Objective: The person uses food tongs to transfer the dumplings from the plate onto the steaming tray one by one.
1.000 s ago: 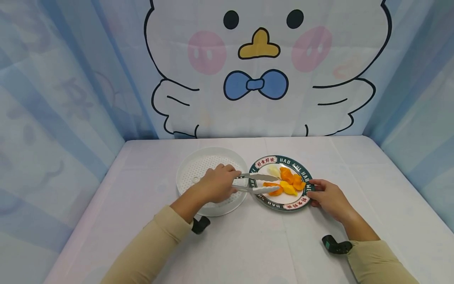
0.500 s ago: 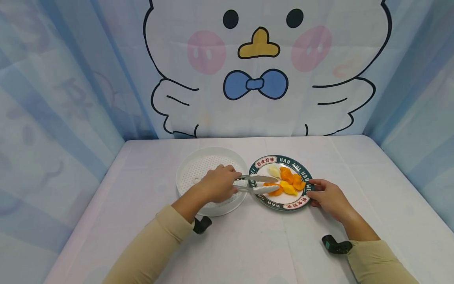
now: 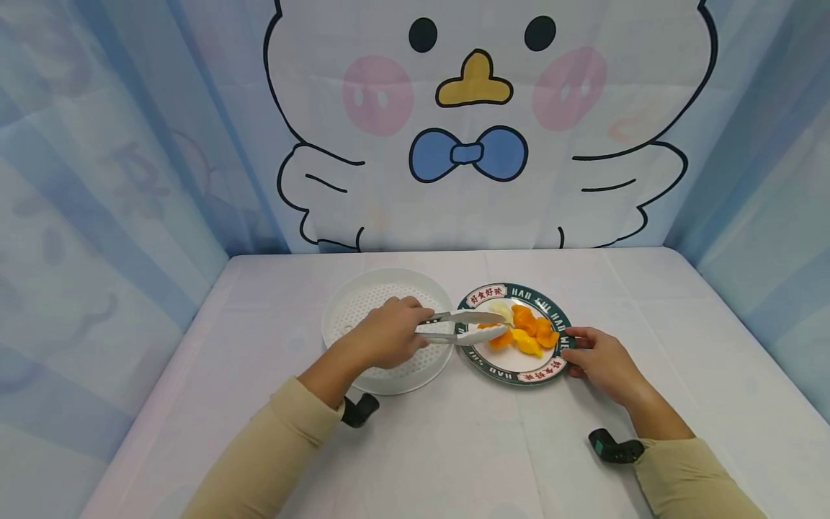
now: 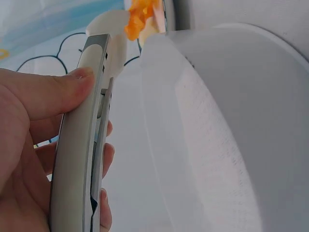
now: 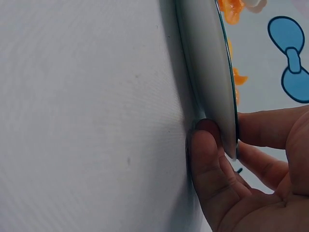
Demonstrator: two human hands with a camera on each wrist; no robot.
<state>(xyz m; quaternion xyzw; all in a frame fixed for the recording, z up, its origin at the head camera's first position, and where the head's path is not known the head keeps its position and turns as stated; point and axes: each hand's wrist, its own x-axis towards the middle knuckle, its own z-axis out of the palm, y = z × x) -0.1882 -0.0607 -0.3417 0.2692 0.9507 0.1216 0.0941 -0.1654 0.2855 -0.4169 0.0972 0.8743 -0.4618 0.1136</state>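
My left hand [image 3: 391, 333] grips metal tongs [image 3: 454, 316] with white tips, above the right side of a white perforated round tray [image 3: 353, 303]. In the left wrist view the thumb presses one arm of the tongs [image 4: 79, 125], and fingers wrap behind the other. An orange lumpy piece [image 4: 140, 19] shows at the tips. In the head view the tips lie over this orange piece [image 3: 501, 339] at the left of a green-rimmed plate [image 3: 476, 294]. My right hand [image 3: 603, 364] pinches the plate's right rim, digits on both faces in the right wrist view [image 5: 231, 140].
More orange pieces [image 3: 524, 320], a yellow piece [image 3: 527, 344] and a pale piece [image 3: 501, 311] lie on the plate. The tray stands close beside the plate's left rim. A cartoon-printed curtain [image 3: 473, 209] rises behind the white table [image 3: 454, 454].
My left hand and the tongs have shifted slightly left and upward in the view, and the orange piece at their tips has moved up with them. The right hand and plate stay still.
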